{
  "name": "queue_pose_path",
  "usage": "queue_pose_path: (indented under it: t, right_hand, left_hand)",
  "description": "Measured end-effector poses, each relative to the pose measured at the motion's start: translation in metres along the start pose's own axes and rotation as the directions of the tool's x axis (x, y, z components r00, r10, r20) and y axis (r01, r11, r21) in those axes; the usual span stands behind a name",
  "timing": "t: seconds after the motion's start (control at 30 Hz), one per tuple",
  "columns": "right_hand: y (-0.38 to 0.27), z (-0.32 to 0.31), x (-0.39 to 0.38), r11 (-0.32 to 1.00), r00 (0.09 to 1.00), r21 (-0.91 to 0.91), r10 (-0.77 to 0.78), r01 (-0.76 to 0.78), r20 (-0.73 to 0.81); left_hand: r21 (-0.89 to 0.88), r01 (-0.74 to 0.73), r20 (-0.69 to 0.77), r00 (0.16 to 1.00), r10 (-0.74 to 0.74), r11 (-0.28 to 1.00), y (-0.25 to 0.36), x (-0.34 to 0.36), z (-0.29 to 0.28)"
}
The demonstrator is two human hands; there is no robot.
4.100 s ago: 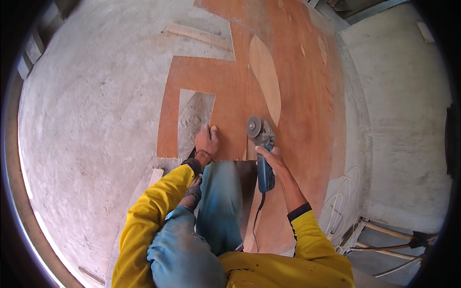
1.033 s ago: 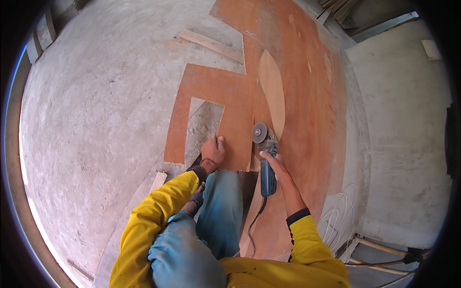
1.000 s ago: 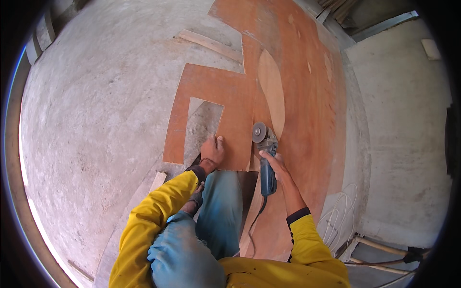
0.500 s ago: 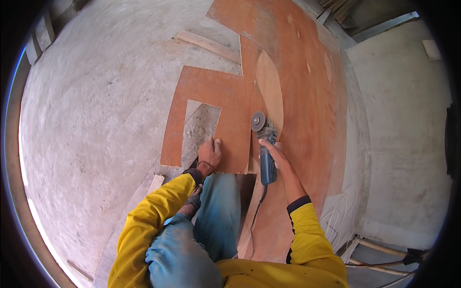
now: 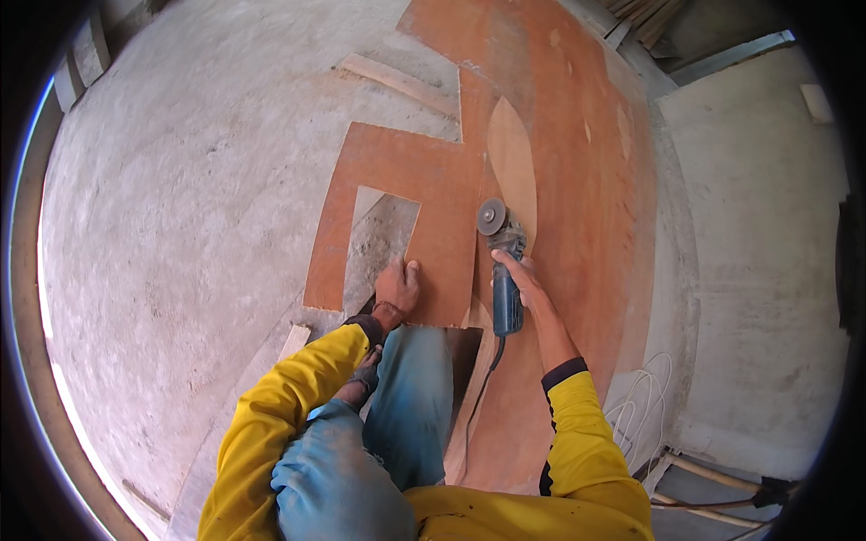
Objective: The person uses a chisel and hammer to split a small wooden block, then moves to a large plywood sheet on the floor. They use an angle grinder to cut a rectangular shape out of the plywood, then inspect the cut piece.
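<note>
My right hand [image 5: 516, 270] is wrapped round the body of a blue-grey angle grinder [image 5: 507, 302]. Its round disc [image 5: 492, 216] is at the far end, over or close to a cut line in the reddish-brown plywood sheet [image 5: 442, 225]; whether it touches the wood I cannot tell. A power cord trails from the grinder's near end. My left hand [image 5: 397, 287] is closed on the plywood strip at the near edge of a four-sided cutout, through which grey floor shows. The fingers' undersides are hidden.
A pale leaf-shaped patch [image 5: 512, 171] marks the plywood beyond the grinder. A wood batten [image 5: 401, 83] lies on the concrete floor [image 5: 180, 198] at the far left of the sheet. White cable [image 5: 645, 406] loops on the right, near a concrete wall [image 5: 749, 270]. My foot is beside the sheet's near edge.
The grinder and my right hand sit slightly farther right in the picture, as does most of the scene. My left hand keeps its grip on the plywood.
</note>
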State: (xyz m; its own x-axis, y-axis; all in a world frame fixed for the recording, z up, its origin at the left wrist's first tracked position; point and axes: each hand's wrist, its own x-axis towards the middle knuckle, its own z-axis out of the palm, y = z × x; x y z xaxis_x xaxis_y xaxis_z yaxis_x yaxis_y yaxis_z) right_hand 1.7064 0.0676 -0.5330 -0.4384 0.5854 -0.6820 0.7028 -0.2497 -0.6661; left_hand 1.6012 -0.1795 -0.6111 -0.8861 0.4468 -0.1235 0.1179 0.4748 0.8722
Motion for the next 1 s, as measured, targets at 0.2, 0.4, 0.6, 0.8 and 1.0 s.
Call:
queue_pose_path:
  t: [0.2, 0.4, 0.6, 0.8, 1.0]
  right_hand:
    - [-0.003, 0.002, 0.001, 1.0, 1.0, -0.001, -0.02, 0.02, 0.004]
    - [-0.013, 0.003, 0.008, 1.0, 1.0, -0.001, -0.023, 0.023, 0.007]
    - [-0.014, 0.003, 0.016, 0.999, 1.0, 0.027, -0.028, 0.028, -0.012]
    - [-0.017, 0.003, 0.023, 1.0, 1.0, 0.008, -0.017, 0.017, -0.005]
    - [-0.019, 0.001, 0.033, 1.0, 1.0, -0.017, -0.007, 0.006, -0.019]
  left_hand:
    - [0.011, 0.011, 0.009, 1.0, -0.011, 1.0, -0.002, 0.001, 0.001]
    - [0.005, -0.011, -0.01, 1.0, 0.011, 1.0, -0.002, 0.0, 0.001]
    - [0.003, -0.001, -0.009, 1.0, 0.001, 1.0, -0.003, 0.0, 0.003]
    - [0.006, 0.013, -0.011, 1.0, -0.013, 1.0, -0.008, 0.0, 0.006]
    - [-0.011, 0.031, 0.006, 0.999, -0.031, 0.999, -0.003, 0.0, 0.003]
